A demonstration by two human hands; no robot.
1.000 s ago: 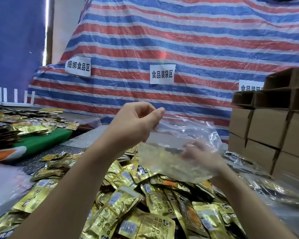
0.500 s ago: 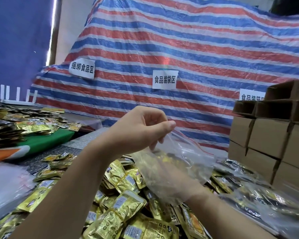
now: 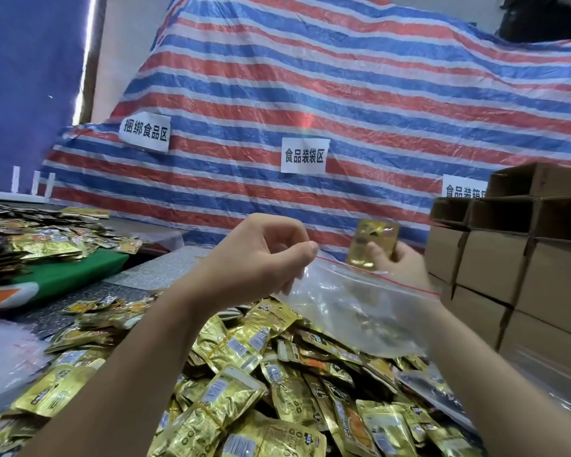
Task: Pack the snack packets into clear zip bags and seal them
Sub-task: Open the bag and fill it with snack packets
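Item: bagging step, one packet going in.

Left hand (image 3: 257, 258): grip pinches the near corner of the bag (image 3: 353, 311) at its red zip line, thumb and forefinger pressed together on the film.
Right hand (image 3: 399, 262): grip curls round one gold packet (image 3: 371, 244), held upright just above the bag mouth, at its far end.
Bag: clear, held in the air over the pile (image 3: 277, 390); contents hard to tell through the film.

Method, as judged: keep the left pinch high and taut so the mouth gapes; lead the packet in narrow edge first; keep the zip track free of foil before pressing it closed.

Surface: grey, heaped with loose gold packets; more clear film at the left and right edges.

Room: striped tarp (image 3: 343, 94) behind, bearing white paper signs (image 3: 303, 156); stacked cartons (image 3: 508, 258) on the right; a second packet heap (image 3: 47, 239) on green at left.
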